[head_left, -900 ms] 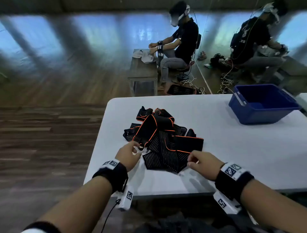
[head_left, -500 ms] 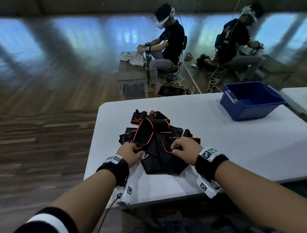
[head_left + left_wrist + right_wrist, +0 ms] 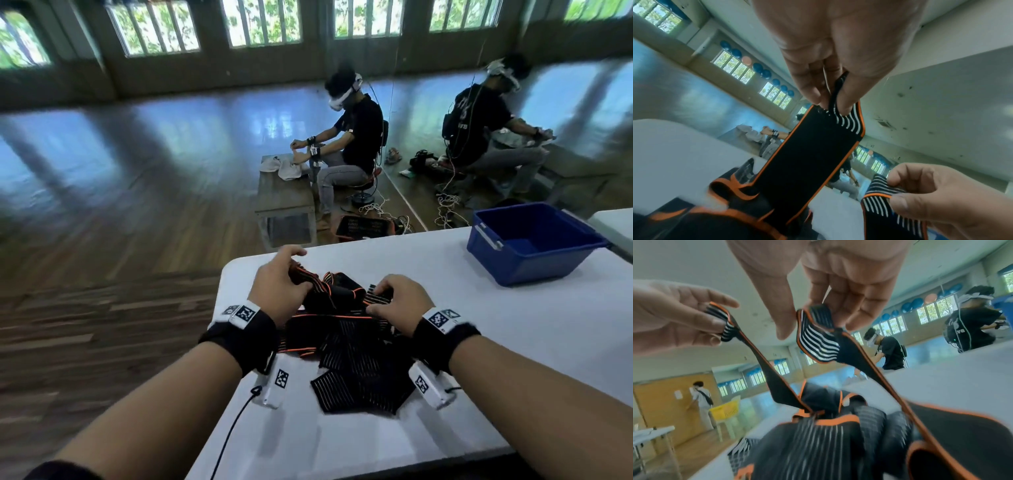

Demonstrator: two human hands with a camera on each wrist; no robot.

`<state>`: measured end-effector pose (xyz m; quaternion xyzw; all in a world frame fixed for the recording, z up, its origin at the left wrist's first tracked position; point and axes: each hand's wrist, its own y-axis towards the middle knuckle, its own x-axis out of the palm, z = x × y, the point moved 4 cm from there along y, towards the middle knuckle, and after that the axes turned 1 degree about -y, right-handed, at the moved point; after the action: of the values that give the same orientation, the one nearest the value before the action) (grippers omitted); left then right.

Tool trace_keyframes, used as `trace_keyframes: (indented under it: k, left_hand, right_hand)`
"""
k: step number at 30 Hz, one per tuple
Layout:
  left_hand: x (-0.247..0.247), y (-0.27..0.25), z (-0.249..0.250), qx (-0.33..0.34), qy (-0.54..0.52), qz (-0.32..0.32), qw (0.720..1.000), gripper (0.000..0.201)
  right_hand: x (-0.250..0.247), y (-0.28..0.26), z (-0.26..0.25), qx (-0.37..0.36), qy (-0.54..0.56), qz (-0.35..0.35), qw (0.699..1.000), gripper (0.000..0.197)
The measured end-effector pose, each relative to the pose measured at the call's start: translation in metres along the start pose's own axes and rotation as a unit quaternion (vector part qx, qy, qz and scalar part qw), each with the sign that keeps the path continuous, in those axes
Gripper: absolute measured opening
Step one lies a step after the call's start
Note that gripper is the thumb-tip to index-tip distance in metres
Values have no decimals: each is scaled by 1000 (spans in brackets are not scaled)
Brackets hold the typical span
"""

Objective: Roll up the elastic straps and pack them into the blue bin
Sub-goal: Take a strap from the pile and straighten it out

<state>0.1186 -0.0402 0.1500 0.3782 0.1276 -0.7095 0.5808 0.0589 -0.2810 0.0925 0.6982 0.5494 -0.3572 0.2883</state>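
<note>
- Elastic straps (image 3: 356, 356): black, orange-edged, heaped in a tangle on the near part of the white table (image 3: 513, 342), right in front of the person.
- Left hand (image 3: 279, 291): raised over the far side of the heap, fingers and thumb pinching the striped end of one strap; band hangs from the pinch down into the pile.
- Right hand (image 3: 399, 305): just beside the left, fingers curled, pinching another striped end lifted off the heap.
- Step in hand, as I judge it: pulling one strap loose from the tangle. No roll started, nothing packed.
- Next move calls for drawing the strap clear of its neighbours, finding its free end, then winding it tight. Cannot tell whether both pinched ends belong to one strap.
- Wrist views give what the head view hides: both grips from below, fingertips closed on white-striped ends, bands taut to the pile. Right wrist view is blurred low down.
- Head view alone places the blue bin (image 3: 534, 240): far right of the table, well apart from the heap, no straps visible inside.
</note>
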Motion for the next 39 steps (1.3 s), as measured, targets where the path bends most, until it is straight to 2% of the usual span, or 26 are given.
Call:
trace_keyframes:
  k: [3, 6, 10, 15, 18, 20, 22, 25, 30, 35, 39]
  left_hand:
    - [-17, 27, 37, 19, 0, 13, 1000, 40]
    - [-29, 57, 76, 51, 34, -21, 998, 33]
    - [-36, 89, 135, 97, 71, -81, 989, 36]
    - [-21, 105, 206, 121, 140, -152, 971, 30]
    - [-2, 109, 236, 120, 138, -161, 970, 29]
    - [10, 109, 251, 121, 118, -139, 976, 30]
    - [19, 110, 260, 128, 75, -89, 985, 34]
    - [35, 109, 274, 104, -32, -38, 993, 29]
    - [66, 98, 313, 113, -122, -35, 985, 5]
    - [103, 89, 341, 88, -205, -62, 973, 15]
    - [125, 83, 360, 61, -276, -59, 957, 22]
  right_hand:
    - [-51, 17, -10, -37, 39, 44, 998, 34]
    - [-102, 32, -18, -90, 77, 87, 989, 27]
    - [-170, 47, -21, -135, 117, 122, 976, 23]
    - [-235, 48, -21, -217, 128, 108, 962, 16]
    - [-259, 41, -16, -246, 125, 96, 956, 14]
    - [-271, 36, -9, -257, 106, 79, 957, 12]
    - [-281, 32, 0, -259, 87, 65, 960, 12]
    - [-294, 35, 21, -250, 123, 60, 959, 11]
    - [-319, 33, 51, -244, 147, 87, 955, 14]
    - [-340, 31, 78, -222, 204, 122, 946, 10]
    - [-355, 28, 93, -247, 224, 145, 932, 16]
